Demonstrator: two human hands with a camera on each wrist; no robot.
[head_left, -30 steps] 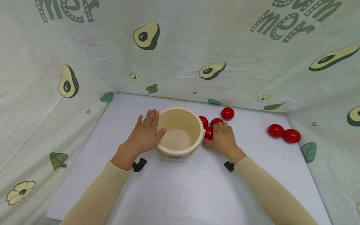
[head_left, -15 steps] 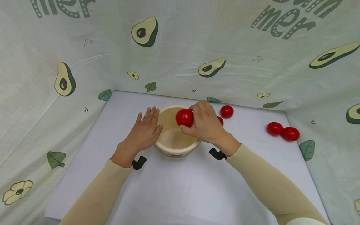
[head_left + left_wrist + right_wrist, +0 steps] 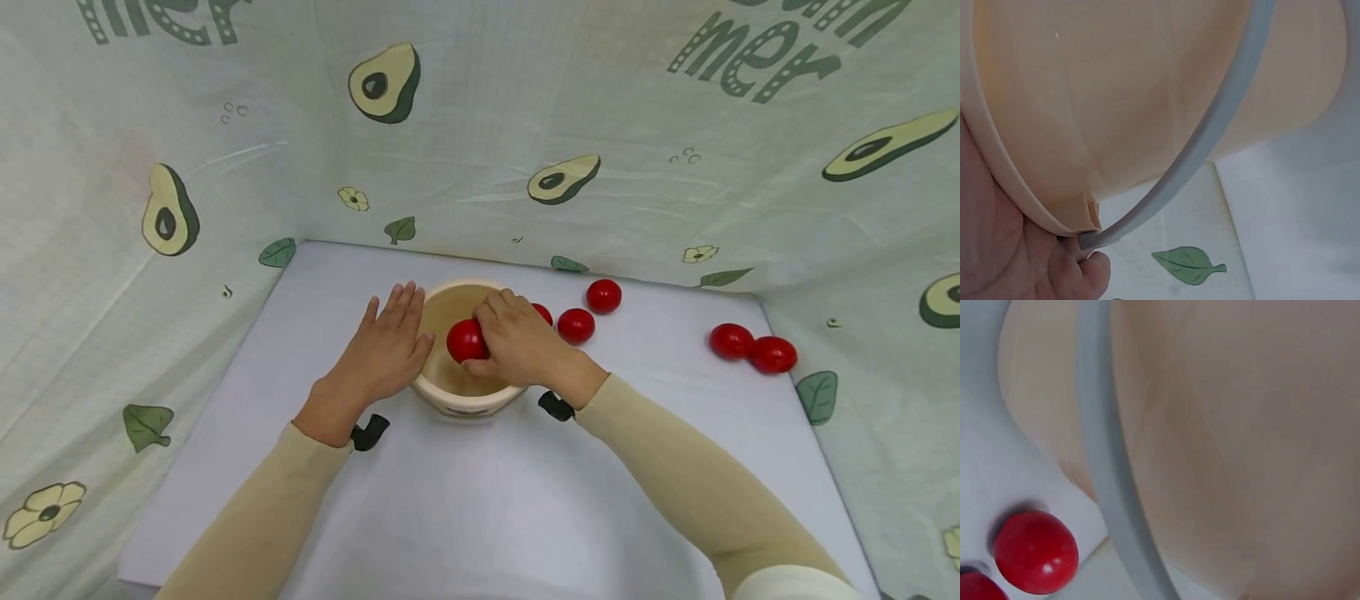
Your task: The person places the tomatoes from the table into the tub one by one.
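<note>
A cream bucket (image 3: 450,405) stands upright on the white table, its grey handle (image 3: 1210,125) curving down along the outside wall in the left wrist view. My left hand (image 3: 382,350) rests against the bucket's left rim, fingers straight. Over the mouth of the bucket, my right hand (image 3: 517,337) grips a shiny red ball (image 3: 466,342) between thumb and fingers. Just right of the bucket lie loose red balls, one (image 3: 542,314) partly hidden behind the right hand, another (image 3: 576,326) beside it. The right wrist view shows the bucket wall and a red ball (image 3: 1036,552) on the table.
A red ball (image 3: 603,296) sits farther back near the rear table edge. Two more, one (image 3: 731,342) touching the other (image 3: 773,355), lie at the far right edge. A pale cloth (image 3: 480,125) printed with avocados hangs behind and along both sides.
My right hand has picked up a red ball from beside the bucket's right side and carried it left over the bucket mouth, then lower. The left hand stays at the rim.
</note>
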